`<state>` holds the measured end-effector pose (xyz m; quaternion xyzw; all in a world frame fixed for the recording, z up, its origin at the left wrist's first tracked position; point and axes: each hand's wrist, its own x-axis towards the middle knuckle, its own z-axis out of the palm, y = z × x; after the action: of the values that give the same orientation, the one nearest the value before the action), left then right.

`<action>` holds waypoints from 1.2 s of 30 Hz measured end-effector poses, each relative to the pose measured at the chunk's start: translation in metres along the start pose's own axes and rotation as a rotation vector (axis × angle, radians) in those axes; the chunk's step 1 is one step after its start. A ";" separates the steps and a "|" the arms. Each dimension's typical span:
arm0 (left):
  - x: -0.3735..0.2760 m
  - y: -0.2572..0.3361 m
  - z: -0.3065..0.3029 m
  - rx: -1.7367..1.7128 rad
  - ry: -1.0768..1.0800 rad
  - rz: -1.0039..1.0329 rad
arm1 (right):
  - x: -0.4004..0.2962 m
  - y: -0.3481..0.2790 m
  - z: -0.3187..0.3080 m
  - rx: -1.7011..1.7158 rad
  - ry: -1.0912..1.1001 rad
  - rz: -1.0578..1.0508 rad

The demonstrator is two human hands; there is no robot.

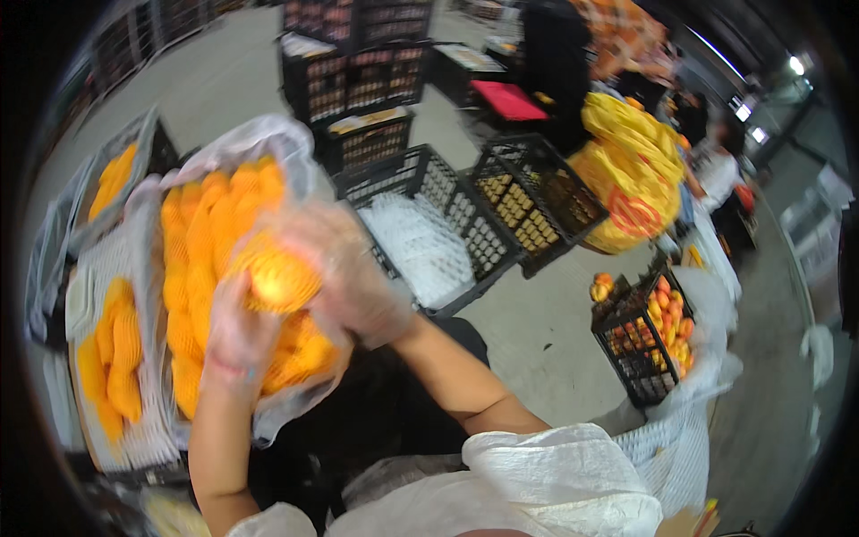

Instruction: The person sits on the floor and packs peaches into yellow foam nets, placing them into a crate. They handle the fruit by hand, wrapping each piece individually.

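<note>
Both hands wear thin clear plastic gloves and are blurred by motion. Between them is a yellow-orange round fruit [277, 274] in an orange mesh sleeve. My left hand [238, 322] grips it from the lower left. My right hand [342, 272] is on its upper right side, with the fingers across the top. Beneath the hands stands a crate lined with a whitish plastic sheet [288, 137], packed with rows of fruit in orange netting [218, 235]. What lies directly under the hands is hidden.
Left of the crate, more netted fruit [121, 356] lies on white foam netting. Ahead are a black plastic crate [486, 235] holding white foam nets [419, 248], stacked black crates [356, 87] and a yellow bag [627, 168]. A crate of red-yellow fruit [668, 322] stands right; people sit beyond.
</note>
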<state>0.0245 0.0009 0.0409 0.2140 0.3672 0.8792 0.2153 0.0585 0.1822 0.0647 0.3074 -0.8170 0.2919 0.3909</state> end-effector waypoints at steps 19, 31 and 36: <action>0.001 -0.010 -0.001 -0.167 0.118 -0.039 | -0.004 -0.006 0.023 0.912 0.341 1.028; -0.013 0.005 -0.024 1.382 0.059 0.339 | -0.002 -0.027 0.023 -0.046 -0.225 0.115; -0.005 0.011 -0.014 1.252 -0.098 0.265 | -0.017 0.000 0.017 0.150 -0.234 0.443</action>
<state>0.0193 -0.0163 0.0388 0.3826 0.7712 0.5068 -0.0445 0.0597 0.1746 0.0415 0.1808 -0.8802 0.3924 0.1965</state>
